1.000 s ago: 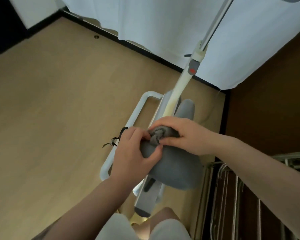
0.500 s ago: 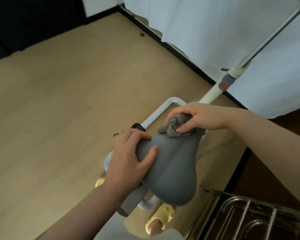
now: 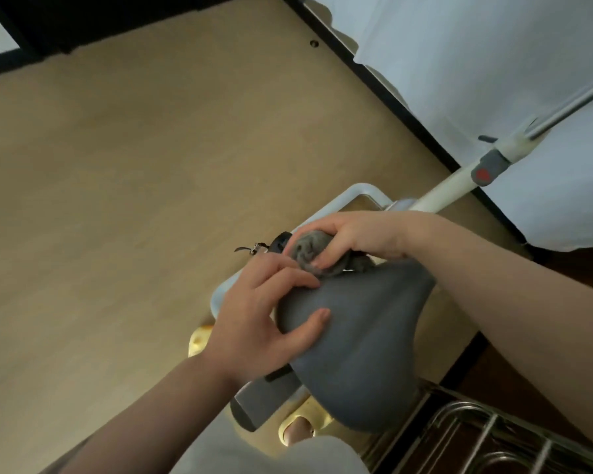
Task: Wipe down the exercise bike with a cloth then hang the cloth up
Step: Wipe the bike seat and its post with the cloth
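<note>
Above tan wood floor (image 3: 117, 200): smooth grey padded bike saddle (image 3: 353, 343) on white tubular bike frame (image 3: 353, 193). No readable writing; red dot on grey post clamp (image 3: 486, 169). Right hand (image 3: 353, 234) pinches crumpled grey cloth (image 3: 308, 254) at saddle's narrow end. Left hand (image 3: 264, 319) spread, fingers resting on saddle's side. Wire rack (image 3: 486, 436) at lower right.
</note>
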A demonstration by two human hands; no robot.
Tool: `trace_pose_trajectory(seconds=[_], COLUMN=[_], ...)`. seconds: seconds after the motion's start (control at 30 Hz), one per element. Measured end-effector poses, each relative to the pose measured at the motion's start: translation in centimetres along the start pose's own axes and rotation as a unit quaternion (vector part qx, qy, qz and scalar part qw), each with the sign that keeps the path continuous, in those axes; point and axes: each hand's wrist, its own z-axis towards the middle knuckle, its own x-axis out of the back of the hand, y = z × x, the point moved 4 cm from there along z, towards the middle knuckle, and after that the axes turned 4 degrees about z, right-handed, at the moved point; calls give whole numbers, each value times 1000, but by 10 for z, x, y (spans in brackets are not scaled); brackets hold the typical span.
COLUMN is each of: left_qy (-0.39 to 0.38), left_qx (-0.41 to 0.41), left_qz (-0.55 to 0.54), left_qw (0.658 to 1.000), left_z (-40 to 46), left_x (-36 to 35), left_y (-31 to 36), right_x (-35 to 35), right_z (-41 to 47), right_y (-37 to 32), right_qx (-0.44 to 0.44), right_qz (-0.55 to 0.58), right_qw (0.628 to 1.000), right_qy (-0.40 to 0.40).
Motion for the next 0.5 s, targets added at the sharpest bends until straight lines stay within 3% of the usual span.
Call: trace_pose_trajectory(seconds=[0.17,0.37,0.5], left_qy=[-28,1,-14], left_qx=[-51,-58,-8], left_qz=[3,51,43], left_qw=[998,997,999], left_z=[5,-1,-7], left_x=[3,1,1], left_y=[-4,-1,-1], right_x=[7,-32,-16], right_z=[15,50,27], right_y=[-9,-16,-16], right_qx=[-48,-65,-11], right_qz=[62,50,-1], right_qw=[992,992,998], right_qy=[-99,-96,-65])
